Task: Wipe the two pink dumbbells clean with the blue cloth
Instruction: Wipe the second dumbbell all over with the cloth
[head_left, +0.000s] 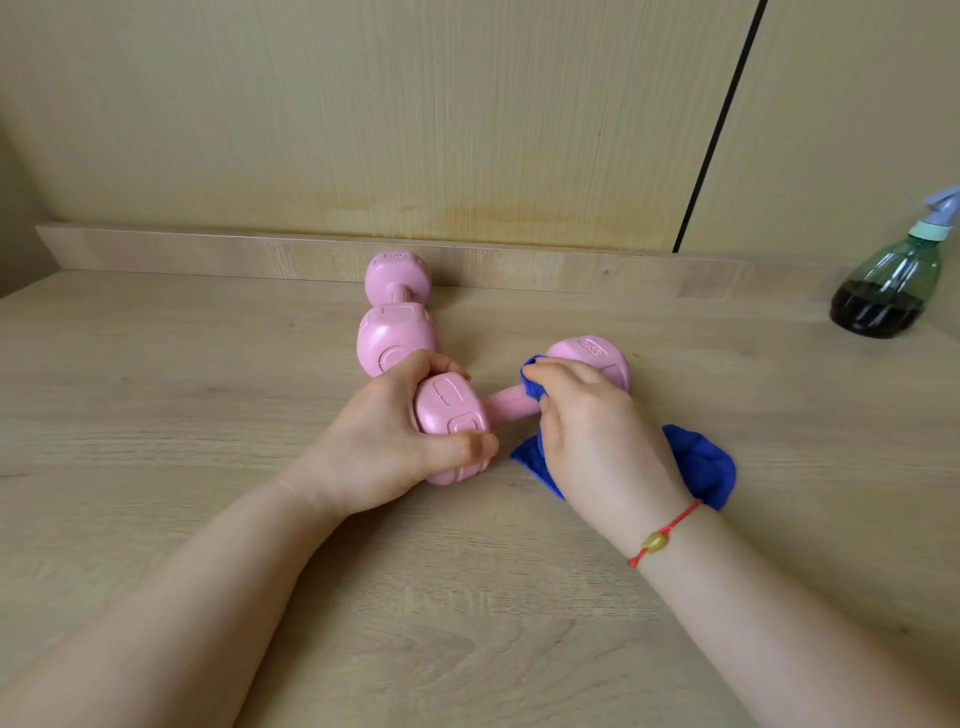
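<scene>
The near dumbbell (457, 410) lies across the desk (208, 415), its left head clasped in the left hand (395, 441), while the right hand (587, 431) pinches the cloth (701, 462) round the bar; the far dumbbell (397, 322) lies just behind. Judged rigid, dense and smooth-coated, so liable to roll. It is best steadied at a faceted head, with the soft, limp cloth bunched round the bar.

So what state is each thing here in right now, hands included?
left hand: grips one end of the near dumbbell.
right hand: holds the blue cloth against that dumbbell's handle.
near dumbbell: lying sideways, gripped at one end, cloth on its handle.
far dumbbell: lying further back, not held.
blue cloth: partly bunched in the right hand, rest trailing on the table.
spray bottle: upright, partly full of dark liquid.
</scene>
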